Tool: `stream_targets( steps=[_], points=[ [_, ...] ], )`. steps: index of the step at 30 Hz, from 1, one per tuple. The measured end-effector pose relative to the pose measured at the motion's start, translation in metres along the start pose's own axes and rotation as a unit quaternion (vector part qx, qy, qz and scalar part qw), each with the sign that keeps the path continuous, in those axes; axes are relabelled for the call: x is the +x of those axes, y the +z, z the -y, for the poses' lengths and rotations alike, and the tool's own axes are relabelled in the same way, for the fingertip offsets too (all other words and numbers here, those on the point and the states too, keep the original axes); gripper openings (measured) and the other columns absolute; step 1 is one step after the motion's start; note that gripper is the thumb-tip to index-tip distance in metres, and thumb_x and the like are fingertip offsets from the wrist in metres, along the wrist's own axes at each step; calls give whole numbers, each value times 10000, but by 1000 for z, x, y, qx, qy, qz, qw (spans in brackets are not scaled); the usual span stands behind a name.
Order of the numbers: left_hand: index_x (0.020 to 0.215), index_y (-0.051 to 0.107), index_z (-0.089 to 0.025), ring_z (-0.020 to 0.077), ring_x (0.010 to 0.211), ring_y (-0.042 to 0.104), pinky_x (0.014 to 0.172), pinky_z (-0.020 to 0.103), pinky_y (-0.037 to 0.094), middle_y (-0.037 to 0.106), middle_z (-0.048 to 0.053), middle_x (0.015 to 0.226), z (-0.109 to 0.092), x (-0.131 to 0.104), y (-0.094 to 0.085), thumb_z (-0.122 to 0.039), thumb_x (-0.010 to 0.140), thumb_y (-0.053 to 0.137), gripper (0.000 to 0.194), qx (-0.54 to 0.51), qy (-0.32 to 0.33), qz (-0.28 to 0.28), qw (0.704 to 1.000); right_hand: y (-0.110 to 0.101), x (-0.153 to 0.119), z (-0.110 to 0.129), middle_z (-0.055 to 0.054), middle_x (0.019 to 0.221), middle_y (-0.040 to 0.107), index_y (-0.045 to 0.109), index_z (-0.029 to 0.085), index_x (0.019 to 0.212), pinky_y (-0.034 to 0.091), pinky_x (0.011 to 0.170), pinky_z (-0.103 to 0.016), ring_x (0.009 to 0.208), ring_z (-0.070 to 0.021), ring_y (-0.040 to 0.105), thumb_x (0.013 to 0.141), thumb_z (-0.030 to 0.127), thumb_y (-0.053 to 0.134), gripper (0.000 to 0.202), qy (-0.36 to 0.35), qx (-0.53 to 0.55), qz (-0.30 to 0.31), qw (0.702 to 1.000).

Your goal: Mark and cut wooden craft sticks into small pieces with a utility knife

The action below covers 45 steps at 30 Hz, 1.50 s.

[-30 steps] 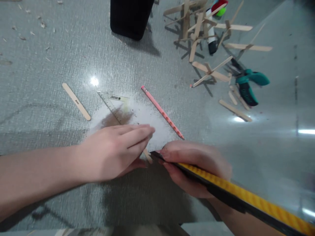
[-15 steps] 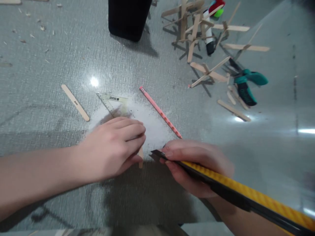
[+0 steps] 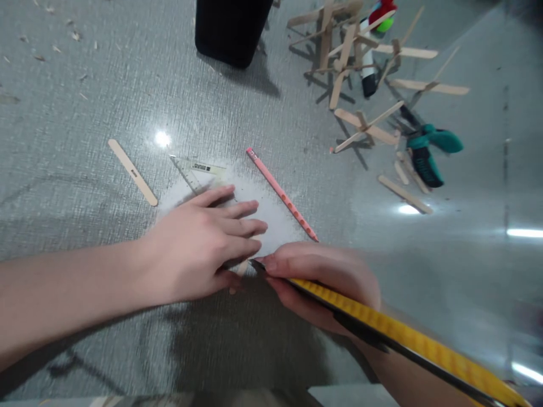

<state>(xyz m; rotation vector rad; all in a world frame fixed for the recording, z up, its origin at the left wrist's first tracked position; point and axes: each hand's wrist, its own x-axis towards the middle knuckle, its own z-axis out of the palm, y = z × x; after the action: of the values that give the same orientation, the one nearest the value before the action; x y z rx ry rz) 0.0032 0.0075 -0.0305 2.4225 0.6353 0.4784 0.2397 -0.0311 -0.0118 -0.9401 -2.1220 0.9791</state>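
My left hand (image 3: 203,246) lies flat with fingers spread, pressing a short wooden stick (image 3: 240,270) onto the grey table (image 3: 85,215); only the stick's end shows under the fingers. My right hand (image 3: 322,277) grips a yellow and black utility knife (image 3: 382,330), whose tip touches the stick beside my left fingertips. A clear set square (image 3: 193,172) pokes out from beyond my left hand. A pink pencil (image 3: 282,194) lies just past both hands.
A loose wooden stick (image 3: 132,172) lies at left. At the back right stand a glued stick structure (image 3: 360,62), teal-handled pliers (image 3: 426,152) and stray stick pieces (image 3: 405,194). A black container (image 3: 231,28) stands at the back centre. Wood chips litter the far left.
My left fingers have spread out flat over the stick. The knife tip has moved left onto the stick, close to my left fingertips.
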Motion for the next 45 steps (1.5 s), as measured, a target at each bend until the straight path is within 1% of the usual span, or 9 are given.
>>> stream_targets(
  steps=[3, 7, 9, 14, 23, 31, 35, 40, 45],
  points=[
    [1231, 651, -193, 315, 1409, 492, 1235, 553, 267, 654, 7, 1377, -1, 0, 0, -308, 832, 714, 421, 24, -14, 8, 1000, 1, 1, 0, -20, 819, 778, 650, 257, 1011, 656, 669, -260, 697, -163, 759, 843, 47, 647, 269, 4, -8, 5, 1000],
    [1353, 584, -204, 319, 1484, 381, 1264, 552, 186, 549, 18, 1498, -2, 0, -2, -365, 831, 691, 557, 44, -32, 44, 998, 2, 1, -2, -15, 839, 783, 650, 245, 1000, 646, 724, -231, 731, -143, 764, 854, 57, 659, 239, 10, -18, 0, 1000],
    [1355, 587, -216, 313, 1495, 362, 1271, 540, 170, 521, 20, 1523, -2, 0, -2, -396, 835, 684, 559, 50, -34, 49, 997, 3, 0, -2, -19, 838, 781, 653, 232, 996, 636, 739, -215, 739, -131, 762, 854, 56, 661, 227, 9, -22, 5, 1000],
    [1312, 623, -211, 314, 1483, 383, 1271, 519, 194, 544, 19, 1502, -3, 2, -3, -446, 857, 667, 514, 54, -32, 42, 997, 3, 0, -3, -18, 833, 781, 652, 238, 1005, 639, 727, -228, 730, -135, 760, 862, 60, 656, 229, 3, -27, 9, 1000],
    [1335, 617, -224, 309, 1495, 364, 1269, 510, 221, 517, 19, 1527, -3, 2, -3, -458, 837, 700, 557, 65, -37, 61, 995, 3, 0, -2, -23, 838, 779, 630, 244, 1023, 649, 717, -245, 733, -152, 763, 869, 69, 652, 233, -1, -30, 19, 999],
    [1317, 638, -186, 363, 1474, 389, 1248, 553, 273, 516, 69, 1523, -1, 2, -2, -452, 789, 744, 601, 69, -14, 57, 996, 1, 3, -2, -31, 849, 783, 614, 233, 1015, 640, 719, -239, 763, -154, 768, 880, 53, 636, 226, -17, -31, 35, 999],
    [1340, 619, -166, 361, 1479, 381, 1247, 542, 281, 518, 85, 1520, -1, 3, -2, -452, 824, 709, 597, 63, -10, 55, 996, 0, 0, -3, -30, 862, 782, 622, 226, 1026, 640, 720, -233, 765, -147, 766, 871, 63, 646, 227, -12, -32, 25, 999],
    [1273, 653, -129, 345, 1438, 450, 1224, 490, 348, 547, 128, 1487, 2, 4, -1, -407, 844, 718, 515, 65, 17, 39, 997, 1, -3, -3, -15, 856, 777, 628, 245, 1028, 646, 713, -254, 749, -156, 763, 861, 58, 650, 251, 1, -36, 14, 999],
    [1259, 655, -127, 333, 1423, 471, 1216, 472, 366, 587, 107, 1449, 4, 3, 2, -361, 841, 686, 479, 51, 25, 10, 998, 1, -1, -1, -13, 850, 772, 614, 259, 1046, 644, 701, -261, 752, -163, 760, 862, 37, 636, 289, -4, -25, 28, 999]
  ],
)
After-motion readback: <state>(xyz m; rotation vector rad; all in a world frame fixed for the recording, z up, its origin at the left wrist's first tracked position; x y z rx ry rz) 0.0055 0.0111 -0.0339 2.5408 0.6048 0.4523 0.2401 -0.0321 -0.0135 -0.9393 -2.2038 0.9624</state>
